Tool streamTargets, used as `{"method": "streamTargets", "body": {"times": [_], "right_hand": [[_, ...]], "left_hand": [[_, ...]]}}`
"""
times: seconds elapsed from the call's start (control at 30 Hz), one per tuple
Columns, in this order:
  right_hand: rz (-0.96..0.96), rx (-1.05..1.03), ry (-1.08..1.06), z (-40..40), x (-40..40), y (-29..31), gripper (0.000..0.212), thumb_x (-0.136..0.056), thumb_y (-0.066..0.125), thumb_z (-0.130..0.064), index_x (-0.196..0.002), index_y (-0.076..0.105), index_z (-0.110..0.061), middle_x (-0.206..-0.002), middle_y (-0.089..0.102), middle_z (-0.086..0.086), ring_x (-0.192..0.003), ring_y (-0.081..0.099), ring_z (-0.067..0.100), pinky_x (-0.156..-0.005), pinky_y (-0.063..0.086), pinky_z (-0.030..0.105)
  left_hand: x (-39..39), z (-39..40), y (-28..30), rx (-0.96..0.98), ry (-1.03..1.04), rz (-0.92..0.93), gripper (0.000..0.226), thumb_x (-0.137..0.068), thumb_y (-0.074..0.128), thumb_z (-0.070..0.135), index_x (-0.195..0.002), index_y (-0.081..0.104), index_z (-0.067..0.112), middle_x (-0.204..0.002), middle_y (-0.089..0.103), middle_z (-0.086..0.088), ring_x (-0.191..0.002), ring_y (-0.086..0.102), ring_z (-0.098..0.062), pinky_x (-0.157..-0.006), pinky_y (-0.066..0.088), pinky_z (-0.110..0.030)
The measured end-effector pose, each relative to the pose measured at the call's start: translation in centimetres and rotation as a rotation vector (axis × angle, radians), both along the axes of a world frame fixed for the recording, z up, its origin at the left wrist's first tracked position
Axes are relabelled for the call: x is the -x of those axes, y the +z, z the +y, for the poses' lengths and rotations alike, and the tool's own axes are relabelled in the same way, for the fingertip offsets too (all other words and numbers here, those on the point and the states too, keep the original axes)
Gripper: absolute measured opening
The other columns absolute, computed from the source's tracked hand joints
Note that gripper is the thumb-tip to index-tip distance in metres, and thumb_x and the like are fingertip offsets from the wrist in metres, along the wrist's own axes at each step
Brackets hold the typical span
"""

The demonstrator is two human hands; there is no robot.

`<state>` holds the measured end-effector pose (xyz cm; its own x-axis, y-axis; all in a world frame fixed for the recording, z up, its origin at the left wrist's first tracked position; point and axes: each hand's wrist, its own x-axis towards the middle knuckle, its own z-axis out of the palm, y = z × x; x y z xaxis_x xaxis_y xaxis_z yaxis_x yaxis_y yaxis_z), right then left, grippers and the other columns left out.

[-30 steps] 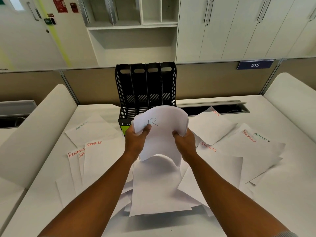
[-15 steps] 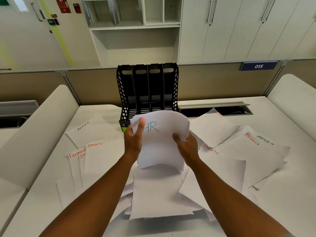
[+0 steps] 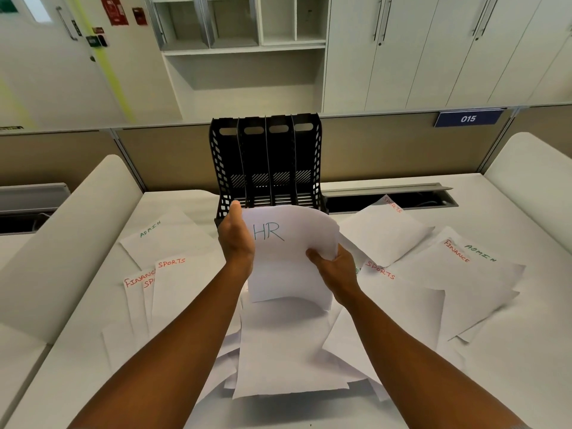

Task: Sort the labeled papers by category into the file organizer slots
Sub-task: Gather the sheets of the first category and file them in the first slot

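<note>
Both hands hold a small stack of white sheets, the HR papers (image 3: 291, 261), upright just in front of the black file organizer (image 3: 266, 162). My left hand (image 3: 236, 239) grips the stack's left edge, fingers behind it. My right hand (image 3: 332, 266) pinches its right edge. The organizer has several upright slots and stands at the desk's back middle; its slots look dark inside. Loose sheets lie around: an ADMIN sheet (image 3: 167, 239) and a SPORTS sheet (image 3: 185, 289) at left, a FINANCE sheet (image 3: 464, 274) and another SPORTS sheet (image 3: 399, 308) at right.
A pile of blank-side sheets (image 3: 288, 351) lies under my forearms. A cable trough (image 3: 390, 199) opens behind the papers at right. Curved white dividers (image 3: 62, 243) flank the desk. A partition with a 015 sign (image 3: 467, 118) and cupboards stand behind.
The HR stack has straightened and risen slightly toward the organizer. My left thumb has shifted up along the stack's left edge, leaving the HR label in plain sight.
</note>
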<state>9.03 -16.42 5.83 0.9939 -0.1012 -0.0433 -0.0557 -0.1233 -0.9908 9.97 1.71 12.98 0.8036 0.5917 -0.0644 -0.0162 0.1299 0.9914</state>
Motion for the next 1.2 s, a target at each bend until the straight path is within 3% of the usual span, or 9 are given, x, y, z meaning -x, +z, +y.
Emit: {"method": "streamTargets", "body": {"times": [0.13,0.27,0.33,0.4,0.53,0.7,0.93,1.1,1.2], "right_hand": [[0.006,-0.001,0.007,-0.2,0.2,-0.1,0.034,-0.082,0.074,-0.031,-0.112,0.062,-0.02,-0.099,0.067,-0.002,-0.091,0.064,0.022,-0.083,0.056,0.036],[0.014,-0.003,0.003,-0.5,0.3,-0.4,0.021,-0.085,0.071,-0.031,-0.103,0.061,-0.026,-0.091,0.067,-0.007,-0.086,0.063,0.018,-0.078,0.055,0.032],[0.015,0.002,-0.005,-0.7,0.2,-0.5,0.016,-0.085,0.07,-0.03,-0.098,0.06,-0.029,-0.086,0.065,-0.012,-0.083,0.063,0.015,-0.076,0.054,0.031],[0.019,0.002,-0.011,-0.8,0.3,-0.4,0.015,-0.086,0.07,-0.03,-0.097,0.059,-0.03,-0.086,0.065,-0.011,-0.083,0.063,0.016,-0.076,0.053,0.032],[0.034,-0.011,-0.001,-1.0,0.5,-0.4,0.022,-0.087,0.069,-0.03,-0.105,0.059,-0.026,-0.097,0.066,-0.003,-0.091,0.063,0.022,-0.083,0.055,0.037],[0.073,0.007,0.007,-1.3,0.5,-0.4,0.026,-0.087,0.069,-0.031,-0.111,0.06,-0.023,-0.106,0.068,0.003,-0.098,0.064,0.028,-0.09,0.055,0.048],[0.048,0.002,0.001,-0.3,0.6,0.1,0.028,-0.09,0.064,-0.027,-0.117,0.059,-0.02,-0.108,0.068,0.004,-0.098,0.064,0.026,-0.091,0.055,0.048],[-0.021,-0.003,-0.029,1.1,-0.1,1.5,0.037,-0.092,0.062,-0.029,-0.126,0.053,-0.019,-0.117,0.066,0.006,-0.101,0.064,0.026,-0.089,0.056,0.043],[-0.047,0.025,-0.012,1.4,-0.3,1.9,0.039,-0.092,0.062,-0.027,-0.128,0.049,-0.022,-0.116,0.063,0.001,-0.098,0.063,0.022,-0.084,0.056,0.039]], "left_hand": [[0.0,0.2,0.3,0.09,0.022,0.048,0.067,-0.096,0.028,0.059,-0.119,0.06,0.005,-0.114,0.065,-0.016,-0.104,0.063,-0.029,-0.095,0.052,-0.041],[0.7,0.1,0.2,0.008,-0.058,-0.073,0.06,-0.093,0.03,0.064,-0.089,0.062,0.014,-0.089,0.063,-0.014,-0.077,0.066,-0.018,-0.066,0.053,-0.03],[0.9,0.2,-0.5,-0.065,-0.134,-0.108,0.049,-0.085,0.043,0.067,-0.095,0.058,0.021,-0.098,0.061,-0.012,-0.088,0.062,-0.019,-0.075,0.05,-0.032],[1.2,0.5,-1.4,-0.156,-0.215,-0.125,0.043,-0.075,0.062,0.062,-0.102,0.059,0.028,-0.102,0.066,0.001,-0.094,0.063,-0.006,-0.081,0.05,-0.026],[1.7,1.6,-3.7,-0.252,-0.375,-0.008,0.04,-0.068,0.086,0.032,-0.102,0.066,0.031,-0.097,0.071,0.011,-0.089,0.069,-0.008,-0.073,0.057,-0.019],[2.3,2.9,-5.5,-0.235,-0.453,0.104,0.045,-0.067,0.087,0.014,-0.108,0.07,0.02,-0.101,0.075,-0.001,-0.093,0.071,-0.024,-0.08,0.06,-0.039],[2.9,1.7,-5.1,-0.239,-0.409,0.079,0.033,-0.074,0.082,0.021,-0.1,0.064,0.031,-0.095,0.071,0.012,-0.086,0.069,-0.009,-0.062,0.056,-0.019],[2.1,0.8,-4.2,-0.28,-0.4,0.066,0.029,-0.075,0.08,0.033,-0.097,0.062,0.036,-0.096,0.068,0.005,-0.086,0.069,-0.02,-0.064,0.061,-0.03],[1.9,0.5,-4.1,-0.314,-0.402,0.074,0.041,-0.077,0.079,0.034,-0.113,0.06,0.027,-0.102,0.067,-0.001,-0.089,0.068,-0.022,-0.07,0.062,-0.035]]}}
